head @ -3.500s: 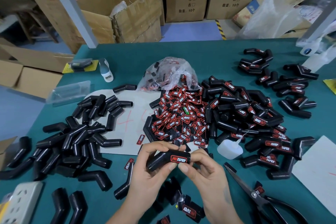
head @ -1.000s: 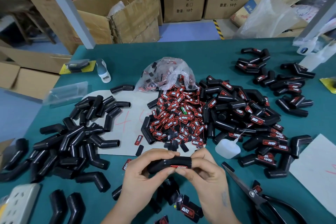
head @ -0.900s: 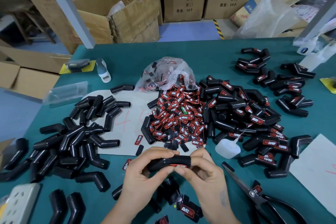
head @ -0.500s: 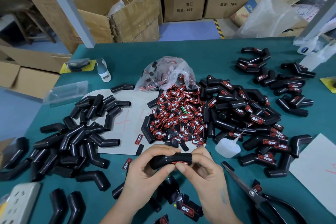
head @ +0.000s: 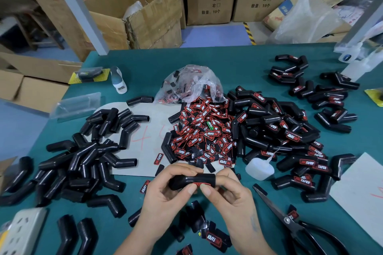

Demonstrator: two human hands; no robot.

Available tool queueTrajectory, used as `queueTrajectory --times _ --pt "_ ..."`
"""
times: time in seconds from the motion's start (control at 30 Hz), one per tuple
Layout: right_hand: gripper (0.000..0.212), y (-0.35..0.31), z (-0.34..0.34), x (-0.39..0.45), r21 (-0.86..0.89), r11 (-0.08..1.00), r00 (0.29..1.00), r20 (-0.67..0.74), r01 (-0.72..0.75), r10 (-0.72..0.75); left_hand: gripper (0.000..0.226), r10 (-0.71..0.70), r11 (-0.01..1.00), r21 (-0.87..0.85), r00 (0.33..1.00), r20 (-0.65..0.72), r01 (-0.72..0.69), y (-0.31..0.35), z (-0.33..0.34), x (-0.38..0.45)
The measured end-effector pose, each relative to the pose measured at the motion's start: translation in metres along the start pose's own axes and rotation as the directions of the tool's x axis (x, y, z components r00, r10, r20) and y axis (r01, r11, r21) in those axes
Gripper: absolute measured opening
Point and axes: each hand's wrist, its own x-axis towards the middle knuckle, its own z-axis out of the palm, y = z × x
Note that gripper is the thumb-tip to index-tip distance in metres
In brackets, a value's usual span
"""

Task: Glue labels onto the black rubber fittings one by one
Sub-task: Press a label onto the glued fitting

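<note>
Both my hands hold one black rubber fitting (head: 192,180) above the near edge of the green table. My left hand (head: 165,198) grips its left end, thumb under it. My right hand (head: 230,194) pinches the right end, thumb pressing the red label (head: 200,184) on the fitting's underside; only the label's edge shows. A heap of loose red-and-black labels (head: 205,136) lies just beyond my hands. Unlabelled fittings (head: 87,159) are piled at the left, labelled ones (head: 290,136) at the right. A small white glue bottle (head: 259,168) stands right of my hands.
Black scissors (head: 294,223) lie at the near right beside a white sheet (head: 360,190). A clear bag of labels (head: 190,85) sits behind the heap. A power strip (head: 22,232) lies at the near left. Cardboard boxes (head: 141,12) stand beyond the table.
The fitting has been rolled in my hands since 3.5 s ago, so its label now faces down instead of toward me. My thumbs keep pressing along the label; nothing else moved.
</note>
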Motion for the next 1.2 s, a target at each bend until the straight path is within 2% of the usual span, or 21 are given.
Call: queueTrajectory --times 0.2,0.97,1.2 --pt "0.034 -0.0004 -0.0009 0.0006 -0.019 1.000 1.000 0.024 0.006 -0.005 0.022 -0.049 0.998 -0.028 0.998 -0.028 0.048 -0.0035 -0.0027 -0.0002" --pt "0.024 -0.0010 -0.0023 0.0009 0.000 1.000 0.998 0.055 0.012 -0.012 0.025 -0.086 0.996 -0.014 0.994 -0.068 0.085 -0.0078 -0.0037 -0.0003" --pt "0.027 0.0019 -0.0040 0.0019 -0.031 0.999 0.998 0.069 -0.009 0.011 0.031 -0.133 0.991 -0.032 0.990 -0.053 0.132 -0.0022 -0.0033 0.0011"
